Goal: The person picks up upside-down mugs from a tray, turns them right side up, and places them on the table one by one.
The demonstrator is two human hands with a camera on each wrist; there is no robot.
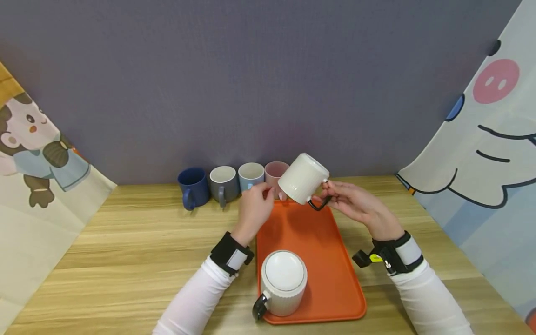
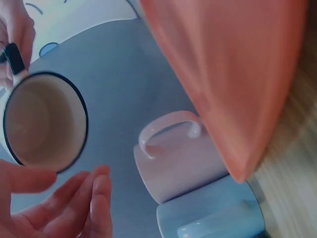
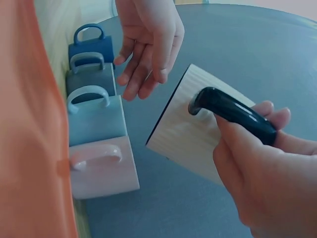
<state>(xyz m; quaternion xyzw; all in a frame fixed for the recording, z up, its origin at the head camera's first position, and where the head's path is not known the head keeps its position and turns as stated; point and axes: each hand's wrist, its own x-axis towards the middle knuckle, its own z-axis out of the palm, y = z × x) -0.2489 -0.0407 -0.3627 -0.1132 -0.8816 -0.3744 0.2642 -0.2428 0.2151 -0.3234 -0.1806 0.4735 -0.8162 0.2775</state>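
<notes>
My right hand [image 1: 362, 204] holds a white ribbed mug [image 1: 299, 179] by its black handle [image 3: 235, 111], above the far end of an orange tray [image 1: 324, 265]. The mug is tilted, its dark-rimmed mouth facing down and left and its base up to the right. Close to that mouth is my left hand [image 1: 255, 209], fingers loosely bent and holding nothing; in the left wrist view its thumb is right at the rim. A second white mug [image 1: 286, 302] with a black handle stands upside down on the tray's near left corner.
Along the back wall, a navy mug [image 1: 198, 188], a grey mug [image 1: 226, 188], a light blue mug [image 1: 247, 179] and a pink mug [image 1: 274, 172] stand upright in a row on the wooden table [image 1: 167, 260]. Printed cloths [image 1: 473, 153] hang at both sides.
</notes>
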